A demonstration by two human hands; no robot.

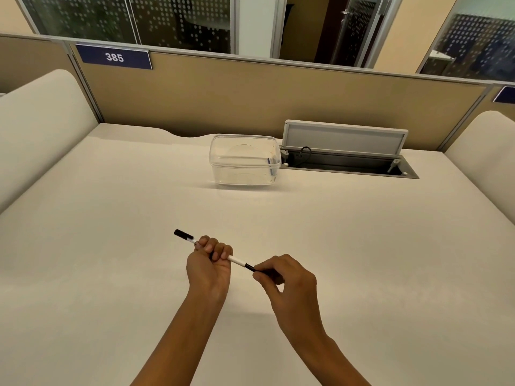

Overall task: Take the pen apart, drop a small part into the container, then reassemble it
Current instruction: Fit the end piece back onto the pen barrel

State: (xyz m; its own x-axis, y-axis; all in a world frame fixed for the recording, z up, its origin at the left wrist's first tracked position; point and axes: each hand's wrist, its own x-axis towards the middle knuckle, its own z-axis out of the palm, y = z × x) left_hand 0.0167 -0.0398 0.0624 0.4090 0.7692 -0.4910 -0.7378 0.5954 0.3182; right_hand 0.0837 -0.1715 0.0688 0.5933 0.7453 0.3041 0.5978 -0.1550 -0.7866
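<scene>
Left hand (209,264) is wrapped around the middle of the pen (237,260), right hand (287,277) pinches its black lower-right end, low center of frame.

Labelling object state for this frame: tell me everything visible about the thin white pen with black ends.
The thin white pen with black ends looks plastic and whole, with a slim white barrel and a black section at each end. It is held over the cream desk, slanting from far-left to near-right. The left hand grips its middle in a fist, and the right hand pinches the near black end. Nothing else touches it.
</scene>
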